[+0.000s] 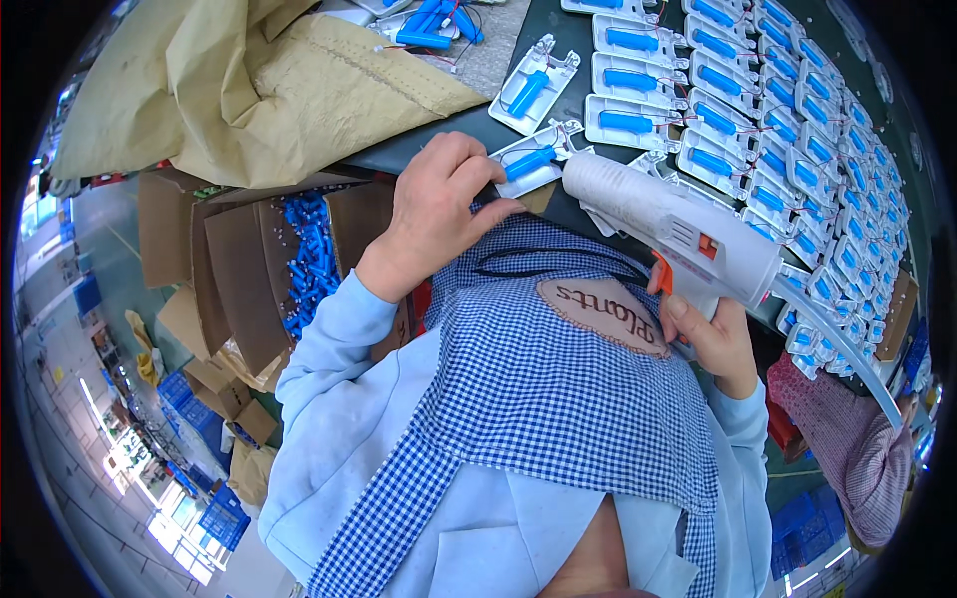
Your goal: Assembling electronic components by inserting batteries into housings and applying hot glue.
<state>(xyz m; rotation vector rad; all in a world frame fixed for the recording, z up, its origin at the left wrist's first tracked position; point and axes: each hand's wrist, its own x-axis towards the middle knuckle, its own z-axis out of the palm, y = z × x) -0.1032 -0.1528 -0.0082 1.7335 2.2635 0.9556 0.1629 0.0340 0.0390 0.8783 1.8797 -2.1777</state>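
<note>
My right hand is wrapped round the handle of a white hot glue gun with an orange trigger. A translucent glue stick sticks out of its back end. The gun's nozzle points left, close to a white plastic housing with a blue cylindrical battery lying in it. My left hand pinches the near left edge of this housing at the table's edge; some fingertips are hidden. Just beyond lies another white housing with a blue battery and thin wires.
Rows of white housings with blue batteries cover the right side of the dark table. Brown paper drapes over the far left, beside loose blue batteries. An open cardboard box full of blue batteries stands to my left.
</note>
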